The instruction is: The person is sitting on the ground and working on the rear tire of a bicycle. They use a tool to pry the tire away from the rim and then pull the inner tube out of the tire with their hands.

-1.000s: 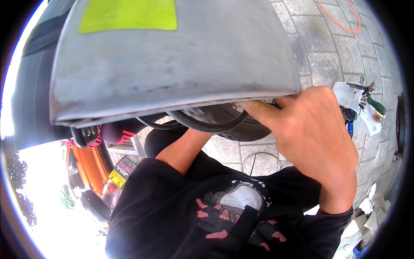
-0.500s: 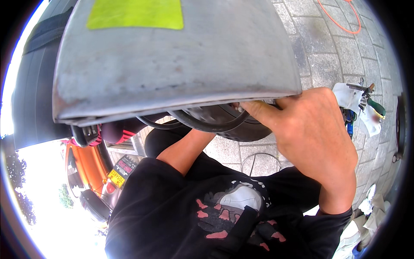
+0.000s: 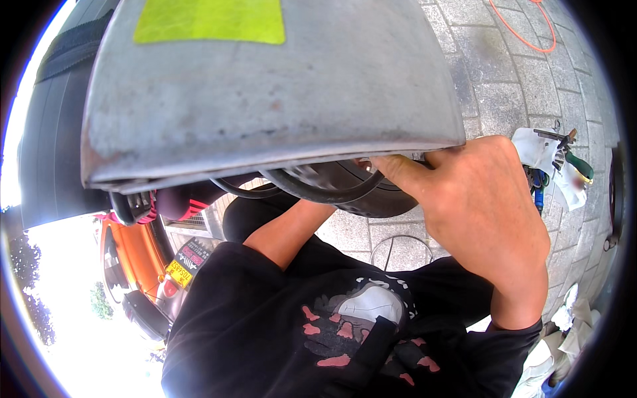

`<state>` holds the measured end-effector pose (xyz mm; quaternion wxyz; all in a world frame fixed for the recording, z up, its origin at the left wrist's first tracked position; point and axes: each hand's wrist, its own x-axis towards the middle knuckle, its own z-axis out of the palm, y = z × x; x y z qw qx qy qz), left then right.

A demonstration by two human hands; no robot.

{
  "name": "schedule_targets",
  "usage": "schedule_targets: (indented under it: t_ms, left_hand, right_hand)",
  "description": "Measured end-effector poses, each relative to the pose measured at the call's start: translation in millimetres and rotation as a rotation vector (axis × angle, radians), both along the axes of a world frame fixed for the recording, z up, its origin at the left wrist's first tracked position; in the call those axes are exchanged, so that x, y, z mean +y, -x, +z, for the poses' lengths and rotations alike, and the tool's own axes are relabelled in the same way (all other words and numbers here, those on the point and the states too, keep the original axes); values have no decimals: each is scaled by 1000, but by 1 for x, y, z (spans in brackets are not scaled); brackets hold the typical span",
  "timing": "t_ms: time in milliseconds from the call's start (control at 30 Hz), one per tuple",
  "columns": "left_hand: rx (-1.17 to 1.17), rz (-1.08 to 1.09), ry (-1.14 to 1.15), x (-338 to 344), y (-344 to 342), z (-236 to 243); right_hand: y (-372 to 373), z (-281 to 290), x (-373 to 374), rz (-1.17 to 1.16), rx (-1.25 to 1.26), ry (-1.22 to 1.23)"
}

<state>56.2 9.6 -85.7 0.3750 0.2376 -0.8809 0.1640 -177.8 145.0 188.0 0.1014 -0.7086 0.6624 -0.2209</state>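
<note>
A large grey metal panel with a yellow-green patch fills the upper middle. Beneath its lower right edge my right hand is curled, thumb pointing inward; its fingertips and whatever they pinch are hidden. Under the panel a black tyre shows, with thick black cables looping in front of it. My left forearm reaches up behind these cables toward the tyre. The left hand itself is hidden, so its fingers cannot be read.
Paving stones surround the work. At right, hand tools with a green handle lie on a white sheet. An orange hose curves at top right. An orange vehicle stands at left, and crumpled cloths lie at lower right.
My left forearm has shifted very slightly to the right and up. The right hand stays at the panel's edge.
</note>
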Motion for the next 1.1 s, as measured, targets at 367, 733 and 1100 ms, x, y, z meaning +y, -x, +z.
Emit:
schedule_targets:
  t_ms: [367,733,1100]
  left_hand:
    - [26,-31,-64,23,9,-7]
    - [-34,45,214,-20,-15,5]
    - [-40,112,336,-21,-21,0]
  right_hand:
    - [0,0,0,-3,-8,16]
    - [1,0,1,10,25,-15]
    - [2,0,2,8,27,-20]
